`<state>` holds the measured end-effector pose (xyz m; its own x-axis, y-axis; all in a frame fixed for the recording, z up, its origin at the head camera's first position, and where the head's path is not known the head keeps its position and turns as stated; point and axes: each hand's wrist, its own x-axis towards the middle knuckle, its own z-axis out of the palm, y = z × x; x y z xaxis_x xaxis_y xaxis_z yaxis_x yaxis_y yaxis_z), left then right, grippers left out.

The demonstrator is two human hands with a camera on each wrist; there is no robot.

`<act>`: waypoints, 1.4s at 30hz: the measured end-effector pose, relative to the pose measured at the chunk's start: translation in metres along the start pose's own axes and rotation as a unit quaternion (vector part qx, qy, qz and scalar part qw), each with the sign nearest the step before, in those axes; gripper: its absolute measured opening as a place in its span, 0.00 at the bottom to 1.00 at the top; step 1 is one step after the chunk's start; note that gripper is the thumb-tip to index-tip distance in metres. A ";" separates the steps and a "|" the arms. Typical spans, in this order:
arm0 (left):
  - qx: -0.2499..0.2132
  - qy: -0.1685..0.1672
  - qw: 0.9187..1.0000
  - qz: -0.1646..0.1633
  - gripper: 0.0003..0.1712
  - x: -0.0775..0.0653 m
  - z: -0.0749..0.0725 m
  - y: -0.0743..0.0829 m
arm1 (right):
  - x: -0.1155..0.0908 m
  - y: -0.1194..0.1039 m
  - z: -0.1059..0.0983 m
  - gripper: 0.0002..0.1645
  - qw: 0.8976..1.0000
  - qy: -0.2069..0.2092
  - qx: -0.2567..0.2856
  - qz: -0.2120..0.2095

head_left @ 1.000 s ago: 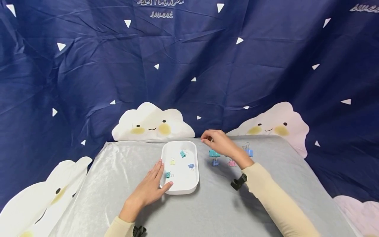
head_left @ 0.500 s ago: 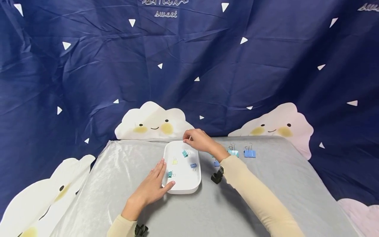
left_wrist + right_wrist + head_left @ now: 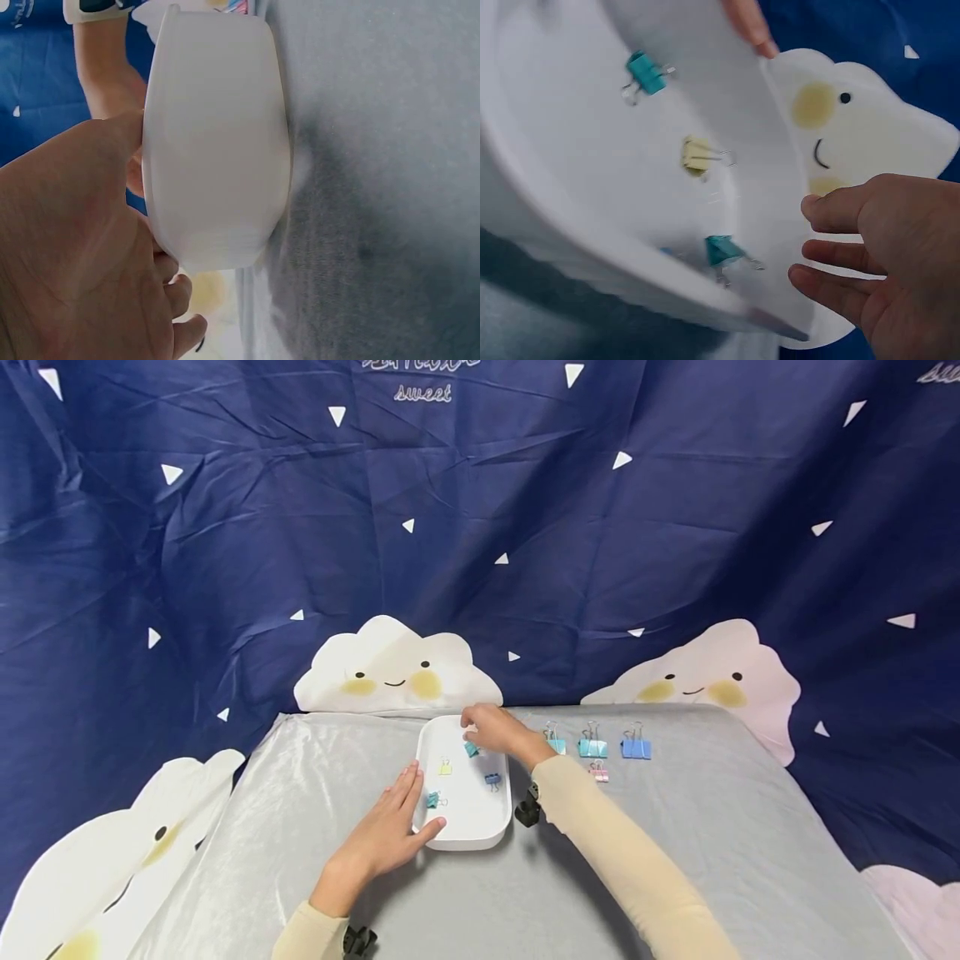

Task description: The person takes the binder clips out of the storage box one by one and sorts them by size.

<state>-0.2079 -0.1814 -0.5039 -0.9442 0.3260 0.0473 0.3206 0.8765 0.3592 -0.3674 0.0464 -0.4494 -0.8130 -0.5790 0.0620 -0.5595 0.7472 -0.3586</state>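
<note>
A white tray point(image 3: 465, 822) holds several small binder clips: a yellow clip point(image 3: 445, 767), a blue clip point(image 3: 492, 780), a teal clip point(image 3: 433, 800) near the left wall and a teal clip point(image 3: 471, 749) near the far end. My left hand point(image 3: 386, 835) rests on the tray's left rim, fingers extended and thumb over the near corner. Above the tray's far right part hovers my right hand point(image 3: 495, 728). In the right wrist view its fingers are apart, with nothing visible between them, near the rim; the yellow clip point(image 3: 697, 155) lies inside.
Right of the tray, a teal clip point(image 3: 555, 743), a second teal clip point(image 3: 592, 748) and a large blue clip point(image 3: 636, 748) stand in a row, with a pink clip point(image 3: 598, 771) in front. Grey cloth point(image 3: 465, 910) covers the table; a dark blue curtain point(image 3: 450, 485) hangs behind.
My right hand has moved left from over the clips on the table to the tray, then lowered, its fingers now spread. The left hand stays at the rim.
</note>
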 end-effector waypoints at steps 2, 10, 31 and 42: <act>-0.002 0.001 1.000 0.002 0.56 0.000 0.000 0.000 | 0.000 0.001 0.007 0.16 1.000 -0.016 -0.009 0.010; -0.014 0.018 1.000 0.012 0.56 -0.001 0.001 0.000 | -0.002 0.001 0.026 0.27 0.992 -0.078 -0.081 0.053; 0.001 0.003 1.000 0.003 0.55 0.001 -0.001 0.001 | -0.011 0.011 0.039 0.17 0.985 -0.063 -0.157 -0.027; 0.002 0.002 1.000 -0.001 0.55 0.001 0.000 0.001 | -0.011 0.017 0.041 0.20 0.993 -0.028 -0.110 -0.033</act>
<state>-0.2082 -0.1800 -0.5036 -0.9449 0.3232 0.0512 0.3197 0.8780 0.3562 -0.3611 0.0526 -0.4945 -0.7659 -0.6424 0.0243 -0.6387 0.7561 -0.1427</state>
